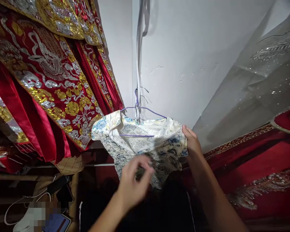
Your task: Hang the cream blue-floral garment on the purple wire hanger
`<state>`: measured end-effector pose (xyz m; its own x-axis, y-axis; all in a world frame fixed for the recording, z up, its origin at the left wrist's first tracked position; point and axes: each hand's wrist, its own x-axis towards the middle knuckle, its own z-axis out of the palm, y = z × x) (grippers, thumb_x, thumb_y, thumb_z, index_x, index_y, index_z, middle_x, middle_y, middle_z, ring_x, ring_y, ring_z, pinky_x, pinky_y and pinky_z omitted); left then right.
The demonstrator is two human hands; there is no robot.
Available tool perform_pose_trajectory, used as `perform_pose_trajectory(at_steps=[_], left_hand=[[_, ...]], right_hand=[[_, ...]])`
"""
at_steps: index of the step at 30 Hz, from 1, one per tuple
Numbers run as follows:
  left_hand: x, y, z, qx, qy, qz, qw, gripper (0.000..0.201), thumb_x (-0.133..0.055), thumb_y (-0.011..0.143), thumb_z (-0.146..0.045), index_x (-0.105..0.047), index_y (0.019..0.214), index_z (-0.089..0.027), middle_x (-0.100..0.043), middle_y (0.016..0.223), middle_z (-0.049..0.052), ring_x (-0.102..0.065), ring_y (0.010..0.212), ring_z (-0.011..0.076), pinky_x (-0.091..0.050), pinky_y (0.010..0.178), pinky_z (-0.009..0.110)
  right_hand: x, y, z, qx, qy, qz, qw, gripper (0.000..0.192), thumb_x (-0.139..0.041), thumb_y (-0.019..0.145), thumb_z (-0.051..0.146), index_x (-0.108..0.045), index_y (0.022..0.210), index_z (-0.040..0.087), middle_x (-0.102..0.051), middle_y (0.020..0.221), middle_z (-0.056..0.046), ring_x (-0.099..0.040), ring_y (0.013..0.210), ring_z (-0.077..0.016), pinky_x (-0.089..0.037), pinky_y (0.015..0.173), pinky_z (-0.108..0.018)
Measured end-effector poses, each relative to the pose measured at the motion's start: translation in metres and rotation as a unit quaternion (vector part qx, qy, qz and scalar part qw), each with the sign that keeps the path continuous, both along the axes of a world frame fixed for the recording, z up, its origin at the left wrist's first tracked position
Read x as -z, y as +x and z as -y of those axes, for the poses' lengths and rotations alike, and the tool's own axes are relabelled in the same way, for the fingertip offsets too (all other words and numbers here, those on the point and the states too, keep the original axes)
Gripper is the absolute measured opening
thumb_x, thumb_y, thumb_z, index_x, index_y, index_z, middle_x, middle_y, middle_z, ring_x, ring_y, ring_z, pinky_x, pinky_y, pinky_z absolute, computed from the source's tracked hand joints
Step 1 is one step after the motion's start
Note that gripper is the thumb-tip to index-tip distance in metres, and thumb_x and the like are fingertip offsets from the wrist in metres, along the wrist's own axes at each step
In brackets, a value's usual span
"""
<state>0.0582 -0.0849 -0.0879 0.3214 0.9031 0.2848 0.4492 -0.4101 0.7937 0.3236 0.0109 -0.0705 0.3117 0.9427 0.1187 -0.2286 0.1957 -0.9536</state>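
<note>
Hanging along the far left, red robes (45,77) with heavy gold and silver embroidery fill that side from top to mid-frame. Below them, in the dim lower left, a white cable (26,199) loops near a dark phone (64,195). At centre, a small blue-and-white floral garment (135,138) sits on a purple wire hanger (142,111), which hangs from a white strap (139,58) running up the pale wall (183,58). The left hand (134,182) is raised in front of the garment's lower part, blurred, fingers (145,167) curled at the cloth; whether they actually grip it cannot be told. The right hand (192,143) is at the garment's right edge, fingers closed on the fabric at the shoulder. Further right, a clear plastic cover (256,83) slopes down over more red embroidered cloth (263,174) in the lower right.
</note>
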Motion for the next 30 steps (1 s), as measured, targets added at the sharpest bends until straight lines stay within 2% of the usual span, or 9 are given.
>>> perform_pose_trajectory(at_steps=[3,7,11,13,14,16,19,26,30], left_hand=[[0.022,-0.002,-0.028,-0.088,-0.007,-0.050,0.995,0.039,-0.050,0.096,-0.036,-0.052,0.135,-0.029,-0.065,0.087,0.005,-0.063,0.076,0.0231,-0.048,0.070,0.035],[0.046,-0.013,-0.053,-0.083,0.001,-0.184,0.979,0.018,-0.053,0.095,-0.036,-0.065,0.093,-0.022,-0.060,0.073,0.004,-0.059,0.073,0.0236,-0.037,0.063,0.029],[0.061,-0.010,-0.041,-0.047,0.017,-0.156,0.986,0.024,-0.050,0.097,-0.039,-0.062,0.087,-0.021,-0.061,0.079,0.007,-0.059,0.083,0.0259,-0.041,0.068,0.031],[0.066,-0.006,-0.033,-0.035,0.003,-0.115,0.993,0.026,-0.047,0.099,-0.040,-0.063,0.091,-0.021,-0.063,0.085,0.007,-0.060,0.084,0.0249,-0.044,0.071,0.031],[0.068,-0.004,-0.030,-0.025,-0.005,-0.097,0.995,0.026,-0.046,0.099,-0.040,-0.064,0.094,-0.021,-0.065,0.087,0.007,-0.061,0.084,0.0244,-0.045,0.073,0.031],[0.068,-0.003,-0.026,0.006,-0.016,-0.074,0.997,0.026,-0.046,0.099,-0.037,-0.067,0.101,-0.022,-0.068,0.092,0.008,-0.063,0.088,0.0244,-0.047,0.078,0.032],[0.062,-0.006,-0.024,0.045,-0.025,-0.062,0.997,0.030,-0.044,0.100,-0.030,-0.068,0.116,-0.024,-0.071,0.102,0.009,-0.065,0.095,0.0246,-0.048,0.083,0.032],[0.046,-0.009,-0.026,0.056,-0.042,-0.038,0.997,0.037,-0.045,0.097,-0.027,-0.064,0.128,-0.025,-0.072,0.094,0.009,-0.068,0.087,0.0240,-0.050,0.080,0.035],[0.040,-0.001,-0.042,-0.006,-0.136,0.149,0.979,0.038,-0.054,0.093,-0.031,-0.052,0.130,-0.026,-0.066,0.070,0.000,-0.065,0.065,0.0199,-0.049,0.066,0.034]], right_hand=[[0.001,0.004,-0.006,0.014,-0.010,-0.006,1.000,0.050,-0.072,0.077,0.059,-0.067,0.111,0.023,-0.076,0.092,-0.006,-0.074,0.084,-0.0276,-0.059,0.068,-0.035],[0.013,0.003,-0.009,0.037,-0.007,0.026,0.999,0.050,-0.066,0.083,0.059,-0.063,0.117,0.023,-0.073,0.106,-0.009,-0.071,0.098,-0.0289,-0.058,0.079,-0.038],[0.064,-0.023,0.016,0.271,0.056,0.120,0.954,0.057,-0.068,0.083,0.047,-0.047,0.134,0.031,-0.055,0.139,-0.012,-0.054,0.127,-0.0295,-0.048,0.101,-0.043],[0.102,-0.048,0.037,0.311,0.050,0.153,0.937,0.048,-0.068,0.082,0.047,-0.050,0.124,0.032,-0.055,0.135,-0.011,-0.057,0.120,-0.0313,-0.047,0.101,-0.051],[0.120,-0.061,0.047,0.264,0.033,0.162,0.950,0.037,-0.065,0.083,0.048,-0.054,0.114,0.032,-0.061,0.121,-0.010,-0.061,0.108,-0.0320,-0.049,0.096,-0.055],[0.147,-0.086,0.064,0.053,0.011,0.189,0.980,0.025,-0.065,0.083,0.048,-0.059,0.100,0.031,-0.067,0.098,-0.008,-0.064,0.091,-0.0315,-0.053,0.086,-0.053],[0.160,-0.106,0.075,-0.139,0.022,0.211,0.967,0.017,-0.063,0.085,0.042,-0.062,0.089,0.025,-0.067,0.085,-0.006,-0.064,0.084,-0.0286,-0.053,0.080,-0.044],[0.146,-0.102,0.071,-0.201,0.052,0.215,0.954,0.012,-0.064,0.086,0.035,-0.060,0.084,0.023,-0.064,0.079,-0.003,-0.060,0.077,-0.0232,-0.049,0.075,-0.036],[0.154,-0.116,0.076,-0.120,0.033,0.202,0.971,0.024,-0.062,0.088,0.039,-0.051,0.074,0.023,-0.052,0.070,0.000,-0.052,0.069,-0.0204,-0.044,0.068,-0.034]])
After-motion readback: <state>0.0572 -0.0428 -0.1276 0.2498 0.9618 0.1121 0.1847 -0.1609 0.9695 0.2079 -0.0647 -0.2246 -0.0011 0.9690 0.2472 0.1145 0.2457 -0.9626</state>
